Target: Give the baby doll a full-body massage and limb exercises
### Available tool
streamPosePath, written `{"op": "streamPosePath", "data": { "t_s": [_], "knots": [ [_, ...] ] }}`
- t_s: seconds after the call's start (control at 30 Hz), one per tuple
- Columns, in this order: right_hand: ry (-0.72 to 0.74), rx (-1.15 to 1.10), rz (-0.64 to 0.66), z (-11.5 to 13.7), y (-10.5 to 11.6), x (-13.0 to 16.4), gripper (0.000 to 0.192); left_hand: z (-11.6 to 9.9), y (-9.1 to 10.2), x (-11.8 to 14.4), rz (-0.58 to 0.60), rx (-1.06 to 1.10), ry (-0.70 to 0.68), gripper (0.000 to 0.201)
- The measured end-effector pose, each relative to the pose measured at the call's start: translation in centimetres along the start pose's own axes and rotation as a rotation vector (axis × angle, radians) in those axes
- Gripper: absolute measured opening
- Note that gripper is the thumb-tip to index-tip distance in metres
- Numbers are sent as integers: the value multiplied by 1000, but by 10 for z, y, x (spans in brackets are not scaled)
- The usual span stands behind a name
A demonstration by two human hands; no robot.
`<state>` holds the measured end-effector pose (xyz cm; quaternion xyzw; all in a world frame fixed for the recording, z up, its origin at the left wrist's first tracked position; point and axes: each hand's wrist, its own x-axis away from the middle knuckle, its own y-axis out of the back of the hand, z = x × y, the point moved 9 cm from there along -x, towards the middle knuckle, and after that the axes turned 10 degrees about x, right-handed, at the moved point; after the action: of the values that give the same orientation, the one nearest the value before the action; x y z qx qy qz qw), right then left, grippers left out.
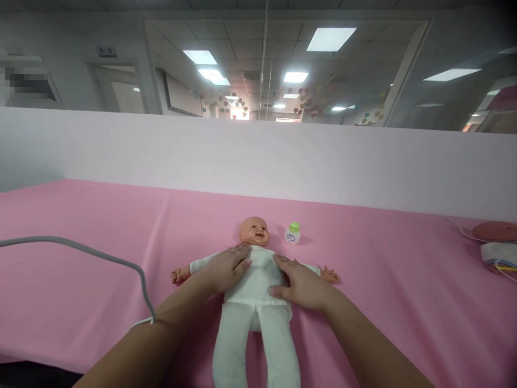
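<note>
A baby doll (258, 277) in white clothes lies on its back on the pink sheet (100, 226), its head away from me and its arms spread out sideways. My left hand (230, 268) rests on the left side of its chest near the shoulder, fingers stretched and holding nothing. On the right side of the chest lies my right hand (301, 283), with its thumb apart from the fingers and nothing in it. Beside the doll's head, to the right, stands a small clear bottle (292, 235) with a green cap.
A grey cable (81, 247) curves in from the left to my left forearm. At the right edge lie a skin-coloured object (495, 231) and a white bundle (501, 253) with thin cords. A low white wall (258, 156) closes off the back, with windows above it.
</note>
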<state>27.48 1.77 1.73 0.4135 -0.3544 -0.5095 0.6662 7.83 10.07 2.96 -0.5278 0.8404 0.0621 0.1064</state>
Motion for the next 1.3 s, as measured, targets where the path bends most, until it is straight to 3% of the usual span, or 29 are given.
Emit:
{"op": "streamPosePath", "data": {
  "t_s": [0.07, 0.13, 0.23, 0.37, 0.5, 0.6, 0.73, 0.97, 1.1, 1.3],
  "knots": [
    [-30, 38, 31, -3, 0, 5, 96, 3, 7, 4, 40, -246, -4, 51],
    [-60, 71, 63, -5, 1, 13, 94, 11, 6, 8, 162, -576, 35, 66],
    [-49, 88, 59, 2, 3, 29, 90, 20, 1, 12, 318, -952, 52, 73],
    [187, 54, -38, 41, 3, 55, 77, 23, -1, 10, 337, -1045, 8, 74],
    [502, -34, 57, 87, -12, 78, 61, 28, -1, 9, 344, -1036, -17, 76],
    [490, -42, 128, 94, -19, 69, 74, 31, -1, 9, 350, -1032, -36, 77],
    [372, 58, 151, 80, -21, 31, 107, 33, -1, 8, 344, -1028, -50, 78],
    [231, 178, 85, 31, -15, -26, 100, 37, -3, 11, 355, -1042, -30, 80],
    [112, 148, 42, 0, -10, -29, 100, 36, -2, 11, 353, -1026, -16, 81],
    [98, 114, 5, -21, -6, -15, 95, 23, -9, 19, 350, -1044, 51, 80]
  ]
}}
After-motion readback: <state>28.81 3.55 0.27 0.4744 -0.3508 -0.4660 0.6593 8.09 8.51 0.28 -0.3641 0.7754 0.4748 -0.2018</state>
